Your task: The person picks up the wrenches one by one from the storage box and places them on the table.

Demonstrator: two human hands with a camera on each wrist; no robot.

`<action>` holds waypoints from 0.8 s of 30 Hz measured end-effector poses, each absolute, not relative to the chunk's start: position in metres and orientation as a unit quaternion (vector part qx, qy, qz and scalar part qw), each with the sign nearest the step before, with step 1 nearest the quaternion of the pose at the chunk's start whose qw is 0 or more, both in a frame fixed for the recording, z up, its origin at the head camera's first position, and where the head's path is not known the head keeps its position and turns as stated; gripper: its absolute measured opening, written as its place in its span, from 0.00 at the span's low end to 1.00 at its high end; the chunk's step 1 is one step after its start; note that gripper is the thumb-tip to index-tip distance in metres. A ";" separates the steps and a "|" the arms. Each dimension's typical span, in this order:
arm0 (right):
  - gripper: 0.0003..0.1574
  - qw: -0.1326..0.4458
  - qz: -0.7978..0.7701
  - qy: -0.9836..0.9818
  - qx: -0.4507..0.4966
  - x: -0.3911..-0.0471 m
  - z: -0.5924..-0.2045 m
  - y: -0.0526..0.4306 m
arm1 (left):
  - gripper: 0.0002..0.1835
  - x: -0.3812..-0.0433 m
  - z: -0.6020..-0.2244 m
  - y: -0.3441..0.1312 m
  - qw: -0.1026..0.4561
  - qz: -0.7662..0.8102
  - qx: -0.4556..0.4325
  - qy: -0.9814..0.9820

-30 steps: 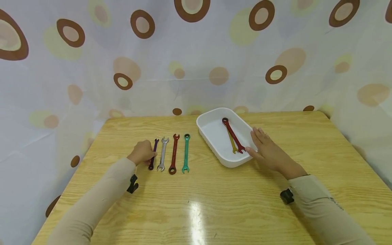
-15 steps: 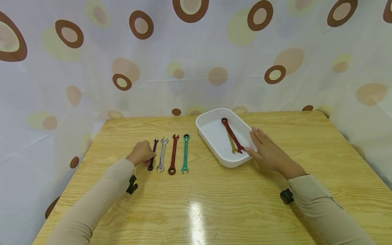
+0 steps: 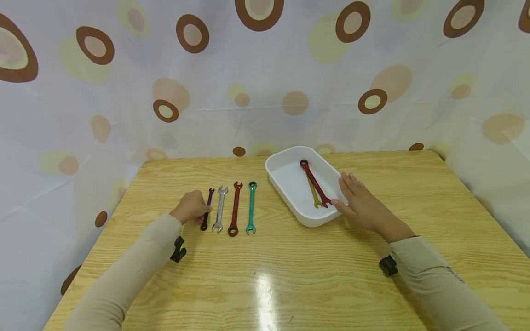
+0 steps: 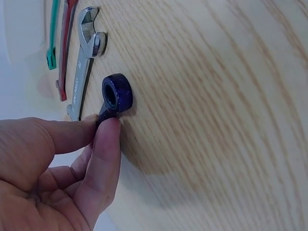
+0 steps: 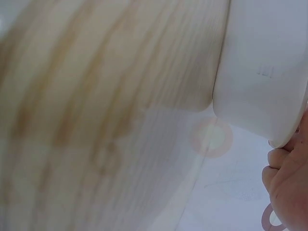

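"Where's the purple wrench (image 3: 209, 199)?"
"Left of centre, pinched by the left hand (image 3: 192, 206); the straight-fingered right hand (image 3: 364, 208) touches the tray (image 3: 311, 220), right of centre."
"Progress?"
"Partway, I'd judge: two wrenches (image 3: 317, 186) inside, three others (image 3: 235, 208) outside."

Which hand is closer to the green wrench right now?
Left. The left hand pinches the purple wrench, with the silver wrench and one red wrench between it and the green wrench; the right hand is farther, at the right rim of the white tray.
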State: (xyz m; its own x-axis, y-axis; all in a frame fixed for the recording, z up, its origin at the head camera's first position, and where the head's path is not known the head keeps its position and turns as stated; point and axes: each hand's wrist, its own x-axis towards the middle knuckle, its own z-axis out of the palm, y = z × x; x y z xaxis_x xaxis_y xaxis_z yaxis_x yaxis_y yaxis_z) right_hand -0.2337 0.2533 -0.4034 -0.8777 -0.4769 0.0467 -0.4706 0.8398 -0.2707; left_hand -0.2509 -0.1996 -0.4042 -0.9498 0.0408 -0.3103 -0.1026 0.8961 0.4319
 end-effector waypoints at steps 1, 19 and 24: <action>0.48 0.011 -0.137 0.959 -0.247 -0.234 -0.404 0.253 | 0.17 -0.251 -0.404 -0.200 0.158 0.225 -0.013 0.961; 0.48 0.015 -0.140 0.959 -0.248 -0.235 -0.402 0.254 | 0.25 -0.273 -0.351 -0.161 0.106 0.275 0.053 0.954; 0.48 0.014 -0.139 0.959 -0.247 -0.234 -0.404 0.254 | 0.16 -0.279 -0.332 -0.124 0.111 0.352 0.075 0.926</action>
State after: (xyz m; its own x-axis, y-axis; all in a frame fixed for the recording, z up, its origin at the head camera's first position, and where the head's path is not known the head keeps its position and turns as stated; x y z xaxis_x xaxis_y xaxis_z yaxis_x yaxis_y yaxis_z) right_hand -0.2344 0.2537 -0.4035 -0.8779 -0.4771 0.0412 -0.4691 0.8396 -0.2738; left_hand -0.2793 -0.1245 -0.3324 -0.9641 0.2178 -0.1520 0.0618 0.7405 0.6692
